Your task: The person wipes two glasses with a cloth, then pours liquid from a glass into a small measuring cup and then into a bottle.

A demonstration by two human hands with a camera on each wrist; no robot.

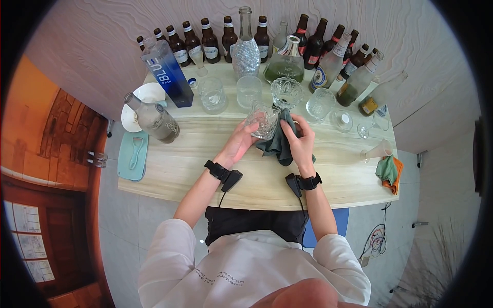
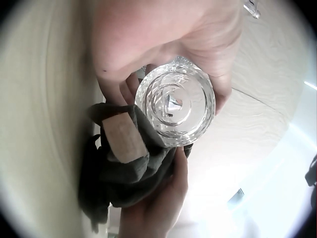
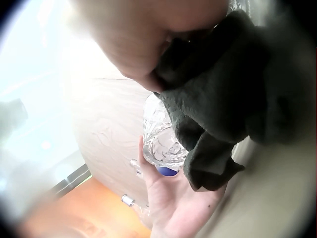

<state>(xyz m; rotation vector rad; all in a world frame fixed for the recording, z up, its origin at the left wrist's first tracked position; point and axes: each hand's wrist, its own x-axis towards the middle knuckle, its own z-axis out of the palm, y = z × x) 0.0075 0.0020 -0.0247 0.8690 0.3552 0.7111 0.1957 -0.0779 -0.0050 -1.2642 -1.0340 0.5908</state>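
In the head view my left hand (image 1: 238,144) grips a clear patterned glass (image 1: 263,123) over the middle of the table. My right hand (image 1: 303,141) pinches a dark grey-green cloth (image 1: 279,147), which lies against the right side of that glass and hangs down toward the tabletop. The left wrist view looks straight at the round base of the glass (image 2: 176,106), with the cloth (image 2: 133,178) and its pale label (image 2: 125,138) beside it. Seen from the right wrist, the bunched cloth (image 3: 213,99) covers part of the glass (image 3: 161,134).
Brown beer bottles (image 1: 210,41) line the back. Before them stand a blue bottle (image 1: 169,74), a glittery bottle (image 1: 246,56), tumblers (image 1: 212,96) and a scalloped glass bowl (image 1: 286,92). A grey bottle (image 1: 156,120) and a peeler (image 1: 136,152) on a turquoise board (image 1: 125,167) are at left; folded cloths (image 1: 389,172) at right.
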